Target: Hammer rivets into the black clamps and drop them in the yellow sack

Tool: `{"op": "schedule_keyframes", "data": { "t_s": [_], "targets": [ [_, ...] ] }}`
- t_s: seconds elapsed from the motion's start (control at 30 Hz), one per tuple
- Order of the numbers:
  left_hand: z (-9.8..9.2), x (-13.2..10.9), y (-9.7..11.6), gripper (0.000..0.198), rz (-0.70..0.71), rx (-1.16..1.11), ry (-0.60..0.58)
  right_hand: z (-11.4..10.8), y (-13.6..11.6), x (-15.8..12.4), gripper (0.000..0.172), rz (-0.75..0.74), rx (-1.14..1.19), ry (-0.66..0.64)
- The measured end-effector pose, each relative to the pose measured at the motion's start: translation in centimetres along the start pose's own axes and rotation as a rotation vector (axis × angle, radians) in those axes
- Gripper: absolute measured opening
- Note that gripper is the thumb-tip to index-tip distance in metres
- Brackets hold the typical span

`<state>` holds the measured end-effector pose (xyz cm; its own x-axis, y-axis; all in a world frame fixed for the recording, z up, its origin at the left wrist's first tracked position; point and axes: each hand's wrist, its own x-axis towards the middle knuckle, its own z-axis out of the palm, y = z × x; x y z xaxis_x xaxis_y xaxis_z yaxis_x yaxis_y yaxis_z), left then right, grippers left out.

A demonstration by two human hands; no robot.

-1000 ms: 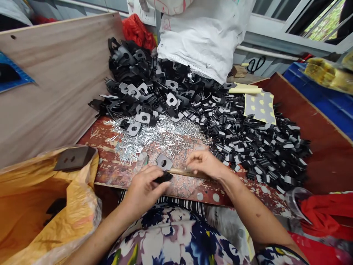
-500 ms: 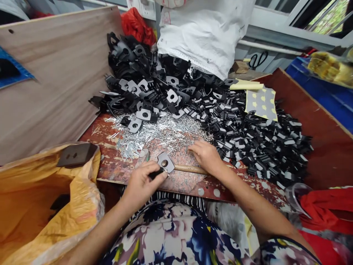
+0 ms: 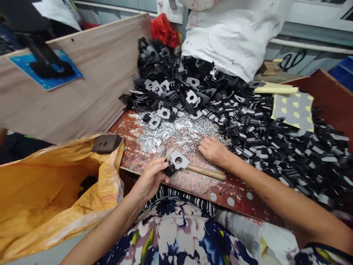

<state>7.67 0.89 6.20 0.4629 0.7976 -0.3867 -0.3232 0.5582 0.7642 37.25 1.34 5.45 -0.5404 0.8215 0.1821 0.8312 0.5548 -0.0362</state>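
Note:
My left hand (image 3: pixel 151 176) is closed on a grey plastic clip plate (image 3: pixel 185 162) with a round hole and a small black piece at its left end. Behind and right of that plate, a wooden handle (image 3: pixel 208 172) lies on the worn red table; its other end is hidden. At the lower right edge of a heap of thin metal pins (image 3: pixel 176 129), the fingers of my right hand (image 3: pixel 213 151) are curled down. Whether they hold a pin is hidden.
Behind the pins are heaped black and grey plastic parts (image 3: pixel 168 92), with many small black clips (image 3: pixel 248 129) to the right. A yellow-grey sticker sheet (image 3: pixel 292 110) rests on them. An orange sack (image 3: pixel 55 191) gapes at the left, beside a wooden board (image 3: pixel 104 70).
The view has swung left, so the table appears farther right. My left hand has turned the plate, bringing its black end into sight. My right hand's fingers have curled down at the pins.

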Motion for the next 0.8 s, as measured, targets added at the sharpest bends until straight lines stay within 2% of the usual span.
{"op": "schedule_keyframes", "data": {
  "t_s": [0.1,0.17,0.23,0.33,0.4,0.5,0.57,0.7,0.8],
  "targets": [
    [-0.2,0.1,0.4,0.027,0.02,-0.089,0.052,-0.1,-0.8,-0.9,0.027,0.155,0.086,0.22],
    [-0.1,0.2,0.4,0.031,0.019,-0.107,0.059,-0.8,-2.5,-1.2,0.024,0.253,0.256,0.373],
    [0.2,0.3,0.4,0.033,0.021,-0.083,0.047,-1.9,-5.0,-1.1,0.022,0.353,0.445,0.457],
    [0.6,0.5,0.0,0.033,0.028,-0.059,0.042,-3.3,-8.8,-0.2,0.025,0.464,0.744,0.46],
    [0.6,0.5,-0.3,0.034,0.026,-0.068,0.043,-3.5,-10.3,0.6,0.022,0.524,1.048,0.453],
    [0.3,0.4,-0.6,0.034,0.02,-0.085,0.039,-3.3,-11.1,1.3,0.017,0.616,1.549,0.431],
    [0.0,0.2,-0.8,0.033,0.013,-0.091,0.032,-3.1,-11.0,1.5,0.022,0.666,1.75,0.397],
    [-0.1,0.0,-1.0,0.032,0.006,-0.112,0.014,-3.2,-10.9,1.6,0.027,0.708,1.851,0.347],
    [0.1,-0.1,-1.0,0.032,-0.002,-0.128,0.006,-3.2,-11.5,1.8,0.02,0.656,1.666,0.396]
  ]
}}
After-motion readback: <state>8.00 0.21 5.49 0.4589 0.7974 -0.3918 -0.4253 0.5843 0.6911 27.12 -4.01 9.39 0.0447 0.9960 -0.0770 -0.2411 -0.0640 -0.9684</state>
